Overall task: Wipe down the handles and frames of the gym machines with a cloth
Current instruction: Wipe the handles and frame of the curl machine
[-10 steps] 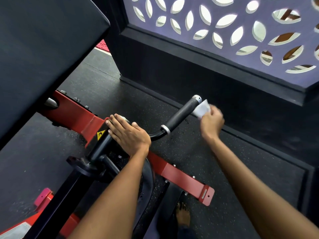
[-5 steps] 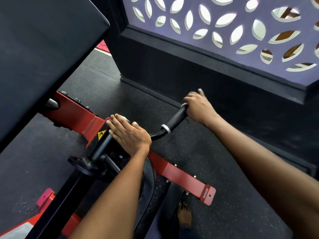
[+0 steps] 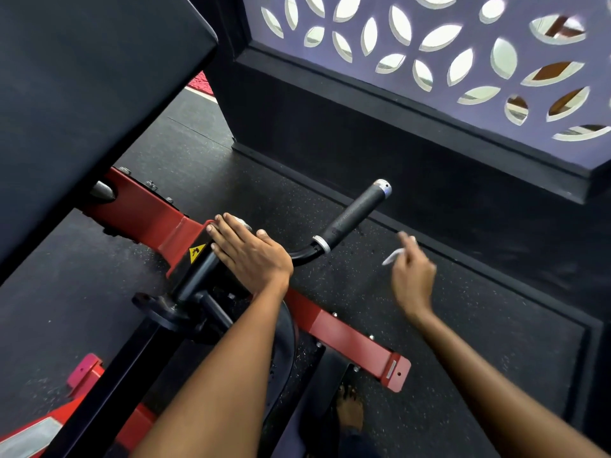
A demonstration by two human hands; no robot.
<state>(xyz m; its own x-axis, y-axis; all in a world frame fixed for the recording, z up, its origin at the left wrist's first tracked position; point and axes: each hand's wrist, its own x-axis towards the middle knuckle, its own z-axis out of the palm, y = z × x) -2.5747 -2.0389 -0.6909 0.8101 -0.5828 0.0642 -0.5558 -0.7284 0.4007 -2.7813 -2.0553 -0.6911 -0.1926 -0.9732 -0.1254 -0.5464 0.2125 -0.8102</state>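
The left hand [image 3: 249,251] lies flat, fingers straight and close together, palm down on the top of the red frame [image 3: 148,209] where it meets the black pivot, just beside a yellow warning sticker [image 3: 196,253]. From that joint a bent black bar runs toward 2 o'clock and ends in the handle [image 3: 355,213], a dark textured sleeve with a metal collar at its lower end and a silver cap at the tip. The right hand [image 3: 413,276] hangs in the air at about 4 o'clock from the handle, near it but apart from it. Its grip is blurred; the fingers look curled, pinching a small piece of white cloth [image 3: 392,257] that sticks out toward the handle. At 6 o'clock a bare foot [image 3: 349,413] stands on the speckled black floor [image 3: 463,325]. A purple cut-out screen [image 3: 463,77] fills the 1 o'clock corner.
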